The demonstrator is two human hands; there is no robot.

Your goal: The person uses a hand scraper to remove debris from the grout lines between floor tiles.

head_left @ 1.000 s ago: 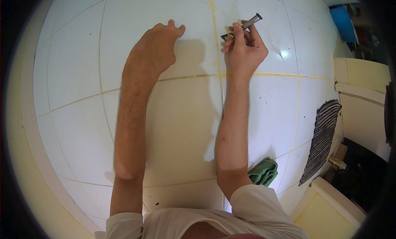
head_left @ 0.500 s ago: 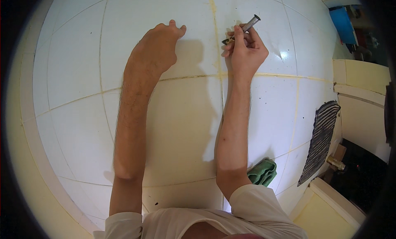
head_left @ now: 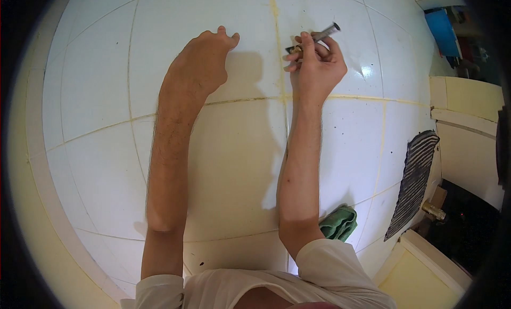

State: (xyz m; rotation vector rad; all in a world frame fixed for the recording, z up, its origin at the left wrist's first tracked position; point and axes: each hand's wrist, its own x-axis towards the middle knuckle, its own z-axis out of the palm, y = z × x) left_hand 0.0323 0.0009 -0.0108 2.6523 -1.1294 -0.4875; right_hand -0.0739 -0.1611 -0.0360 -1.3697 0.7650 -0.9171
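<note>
My right hand (head_left: 319, 61) grips a tool with a silver tube-like handle (head_left: 326, 32) between thumb and fingers, above the white tiles. The handle's dark end points up and to the right. A dark, pointed tip (head_left: 290, 50) shows on the other side of the fingers, close to a yellowish grout line (head_left: 276, 21); its exact kind is unclear. My left hand (head_left: 198, 61) is back-up over the tile to the left, two fingertips poking out apart at its far side. Its other fingers are hidden, and nothing shows in it.
White tiles (head_left: 234, 165) with stained joints spread under both arms. A green cloth (head_left: 339, 222) lies beside my right elbow. Farther right are a black ridged mat (head_left: 414, 181), cream ledges (head_left: 468, 98) and a dark opening (head_left: 468, 224). A blue object (head_left: 443, 32) stands at the far right.
The tool's handle end has swung slightly right and nearer, and its dark tip has shifted a little farther away. My right fingers have moved slightly around it. The left hand stays nearly still.
</note>
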